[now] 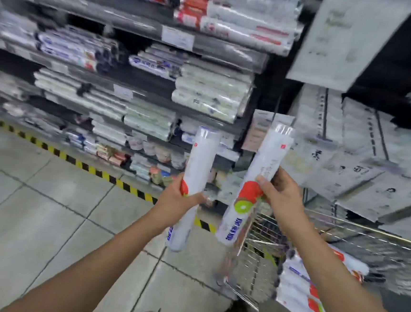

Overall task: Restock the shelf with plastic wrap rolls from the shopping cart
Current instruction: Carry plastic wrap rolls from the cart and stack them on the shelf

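Both forearms reach forward from the bottom of the view, bare to the elbow. The left hand wraps round the left roll a little below its middle, fingers curled over the front and thumb behind. This roll stands nearly upright with its top leaning slightly right. The right hand grips the right roll from the side at about mid-length, thumb across the front. This roll tilts more strongly, its top toward the right. The two rolls are held apart in the air, in front of the shelf and just left of the shopping cart.

Motion blur smears most of the picture. The stacked packs on the shelf show only as white, pale green and blue-ended bundles. The price tag on the shelf edge cannot be read. The right forearm covers part of the spare rolls lying in the cart, and the frame cuts them off at the bottom. The hanging packets on the right bear dark script too blurred to read.

The right roll is white with a red fruit and a green kiwi slice printed below the hand. It has blue characters near its lower end and a small red square mark near the top; none of this is legible. The left roll shows a red patch at the hand and blue characters lower down. A hazard stripe in yellow and black runs along the tiled floor at the shelf's foot.
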